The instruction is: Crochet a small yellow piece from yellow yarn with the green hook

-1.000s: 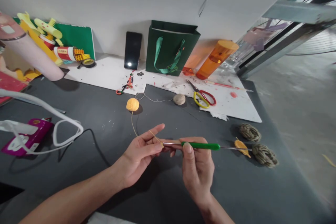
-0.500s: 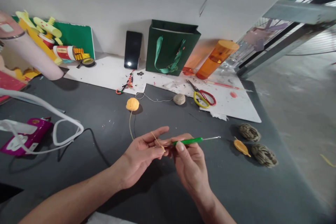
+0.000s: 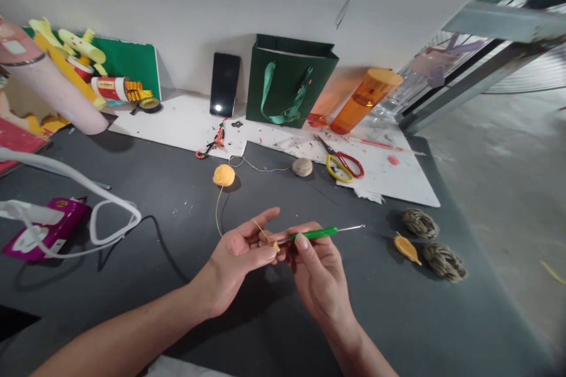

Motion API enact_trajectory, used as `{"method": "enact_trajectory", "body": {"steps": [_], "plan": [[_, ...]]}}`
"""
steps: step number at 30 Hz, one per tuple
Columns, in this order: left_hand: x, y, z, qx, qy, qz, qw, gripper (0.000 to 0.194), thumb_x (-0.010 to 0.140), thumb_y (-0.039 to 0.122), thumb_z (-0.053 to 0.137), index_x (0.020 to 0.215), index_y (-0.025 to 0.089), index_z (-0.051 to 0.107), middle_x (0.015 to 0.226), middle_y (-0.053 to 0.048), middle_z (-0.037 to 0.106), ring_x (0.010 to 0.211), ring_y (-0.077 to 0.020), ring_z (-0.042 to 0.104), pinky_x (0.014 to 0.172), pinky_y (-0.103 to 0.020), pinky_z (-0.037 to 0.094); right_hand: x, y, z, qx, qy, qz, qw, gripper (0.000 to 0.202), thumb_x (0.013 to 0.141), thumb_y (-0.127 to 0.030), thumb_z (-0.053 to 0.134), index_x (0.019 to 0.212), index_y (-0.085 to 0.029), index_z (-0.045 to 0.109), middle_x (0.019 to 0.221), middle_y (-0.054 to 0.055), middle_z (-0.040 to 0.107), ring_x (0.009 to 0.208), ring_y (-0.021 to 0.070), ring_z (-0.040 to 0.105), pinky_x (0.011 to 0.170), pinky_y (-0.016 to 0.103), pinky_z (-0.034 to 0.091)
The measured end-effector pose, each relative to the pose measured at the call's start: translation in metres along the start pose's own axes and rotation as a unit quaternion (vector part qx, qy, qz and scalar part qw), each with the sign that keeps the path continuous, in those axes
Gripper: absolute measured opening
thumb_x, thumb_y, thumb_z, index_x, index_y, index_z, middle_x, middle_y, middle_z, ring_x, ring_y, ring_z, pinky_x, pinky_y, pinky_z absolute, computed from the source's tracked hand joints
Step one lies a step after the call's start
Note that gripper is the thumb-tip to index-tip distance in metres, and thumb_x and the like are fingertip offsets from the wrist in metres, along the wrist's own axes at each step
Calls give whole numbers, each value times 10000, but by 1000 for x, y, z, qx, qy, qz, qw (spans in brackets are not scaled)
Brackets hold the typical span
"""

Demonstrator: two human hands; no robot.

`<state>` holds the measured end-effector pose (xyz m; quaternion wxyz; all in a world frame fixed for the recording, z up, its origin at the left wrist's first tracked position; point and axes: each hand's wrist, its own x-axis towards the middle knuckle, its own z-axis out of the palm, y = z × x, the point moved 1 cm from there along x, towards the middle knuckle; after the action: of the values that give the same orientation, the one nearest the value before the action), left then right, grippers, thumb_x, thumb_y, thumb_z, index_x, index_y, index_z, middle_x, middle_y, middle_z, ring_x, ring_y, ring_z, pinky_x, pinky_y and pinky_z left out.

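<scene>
Between the thumb and fingers of my left hand (image 3: 239, 259) a small yellow crochet piece (image 3: 276, 247) is pinched. Yellow yarn runs over its raised index finger and back to a yellow yarn ball (image 3: 223, 175) on the table. My right hand (image 3: 321, 274) grips a crochet hook (image 3: 315, 234) by its green handle, one metal tip pointing right. The hook's other end reaches toward the crochet piece, partly hidden by the fingers. Both hands meet just above the dark grey table.
Scissors (image 3: 342, 164), a beige yarn ball (image 3: 302, 166) and a green paper bag (image 3: 289, 82) stand behind the hands. To the right lie two grey-brown yarn bundles (image 3: 444, 261) and a yellow leaf-shaped piece (image 3: 407, 248). A white cable (image 3: 110, 200) loops at left.
My right hand and the hook have shifted slightly left and up. The left index finger has drawn a little inward, and more of the yellow crochet piece shows.
</scene>
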<state>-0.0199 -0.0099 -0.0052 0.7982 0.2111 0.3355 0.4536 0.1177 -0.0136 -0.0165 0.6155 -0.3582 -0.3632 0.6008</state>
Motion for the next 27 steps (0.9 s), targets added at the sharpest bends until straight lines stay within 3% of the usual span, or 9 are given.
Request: {"method": "enact_trajectory", "body": {"steps": [5,10,17,22,27], "plan": [[-1,-1,-2,8,14,4,1000,570,666,226,910,1209,273,744,757,18,650,788,-148,613,860,-357,465,-1,1,0,-15,5,-8,1000,150,877,-392,757,881,-247,719,729,-1,774,558,143,686,524,250,546],[-3,-2,-3,34,18,25,999,639,684,231,902,1287,286,699,775,24,640,835,-153,618,936,-387,471,-1,1,1,-31,17,-9,999,193,853,-420,774,864,-236,718,707,9,771,556,140,683,515,232,521],[-3,0,-2,33,23,20,999,650,699,264,890,1313,249,678,837,4,644,824,-156,608,887,-374,475,0,0,0,-26,17,-3,1000,189,867,-417,758,887,-238,701,732,13,776,541,149,687,525,268,555],[-2,0,-1,29,31,35,998,691,710,247,879,1359,240,642,798,5,659,788,-161,612,845,-376,469,-3,2,-3,-76,17,-37,996,188,898,-412,725,899,-225,698,748,25,779,550,147,688,530,267,570],[-3,0,0,40,49,64,996,826,709,222,873,1462,258,537,739,35,652,737,-141,603,831,-360,482,-8,0,-5,-167,-5,-111,980,94,970,-282,634,966,-236,716,865,44,800,626,153,717,567,270,589]]}}
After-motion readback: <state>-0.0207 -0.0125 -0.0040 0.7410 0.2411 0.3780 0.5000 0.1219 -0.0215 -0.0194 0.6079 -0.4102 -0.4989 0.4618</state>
